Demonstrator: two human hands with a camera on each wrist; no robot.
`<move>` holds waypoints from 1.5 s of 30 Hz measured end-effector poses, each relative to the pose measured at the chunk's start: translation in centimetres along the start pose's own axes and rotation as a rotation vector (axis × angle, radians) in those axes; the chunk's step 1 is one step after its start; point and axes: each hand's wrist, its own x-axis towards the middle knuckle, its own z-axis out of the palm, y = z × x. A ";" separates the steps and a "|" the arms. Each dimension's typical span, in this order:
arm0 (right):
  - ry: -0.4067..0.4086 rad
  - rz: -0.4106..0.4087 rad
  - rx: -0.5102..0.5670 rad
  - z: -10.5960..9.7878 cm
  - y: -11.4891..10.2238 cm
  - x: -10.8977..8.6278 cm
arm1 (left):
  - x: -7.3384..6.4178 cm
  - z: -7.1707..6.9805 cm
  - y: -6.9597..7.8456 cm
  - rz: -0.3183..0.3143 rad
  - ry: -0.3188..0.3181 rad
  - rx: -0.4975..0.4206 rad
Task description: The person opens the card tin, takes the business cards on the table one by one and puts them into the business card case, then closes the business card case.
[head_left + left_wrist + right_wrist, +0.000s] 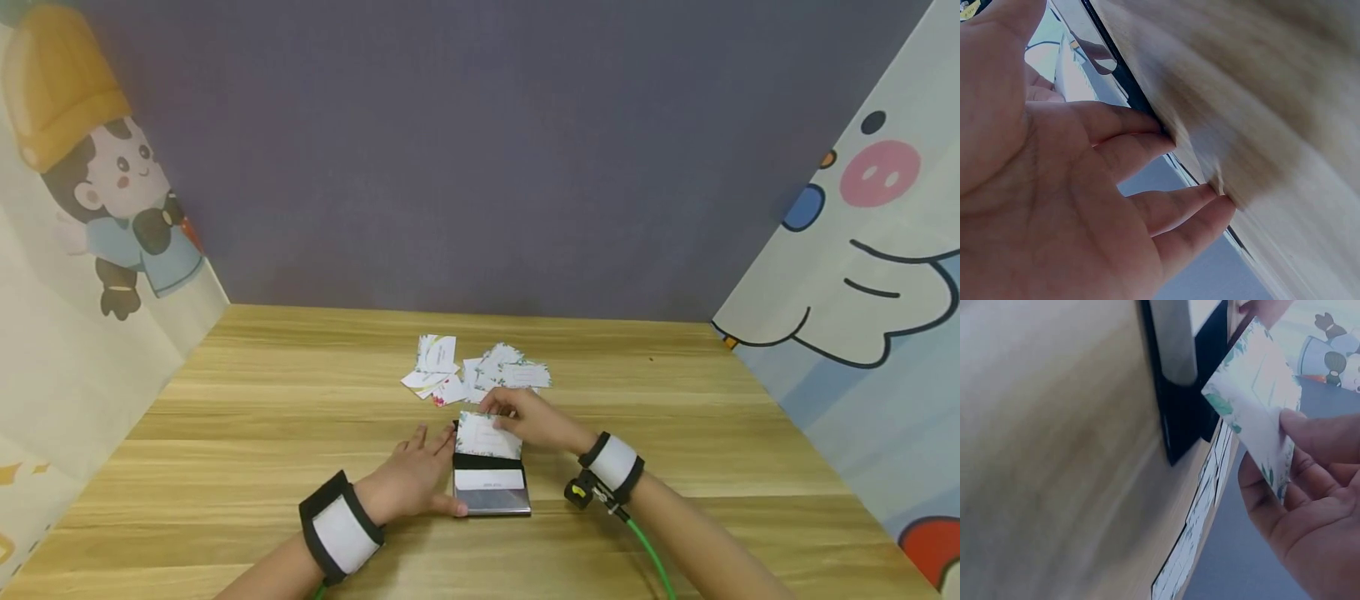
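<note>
A white card with green leaf decoration point(480, 435) is pinched between the thumb and fingers of my right hand point(538, 418). It is held over the raised lid side of an open card case point(495, 502), black inside with a shiny silver pocket. Another white card point(489, 478) shows inside that pocket. My left hand point(417, 475) steadies the case's left side, thumb at the lower corner and fingers spread toward the upper edge. In the left wrist view the fingertips point(1222, 206) press on the table. The right wrist view shows the pinched card point(1260, 394) tilted.
Behind the case lies a loose pile of leaf-patterned cards point(517, 373). Left of it are several other cards point(437, 354), one with a red flower print. A wooden table point(300, 400) carries everything, with a grey panel point(465, 167) at the back.
</note>
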 end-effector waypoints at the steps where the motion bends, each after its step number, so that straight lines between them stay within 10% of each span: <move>1: -0.005 0.001 0.006 0.1 -0.1 -0.1 | 0.0 0.0 0.0 0.000 -0.001 -0.002; 45: -0.208 0.035 0.050 1.9 -0.9 -1.7 | -0.2 -0.1 0.1 0.019 0.030 -0.004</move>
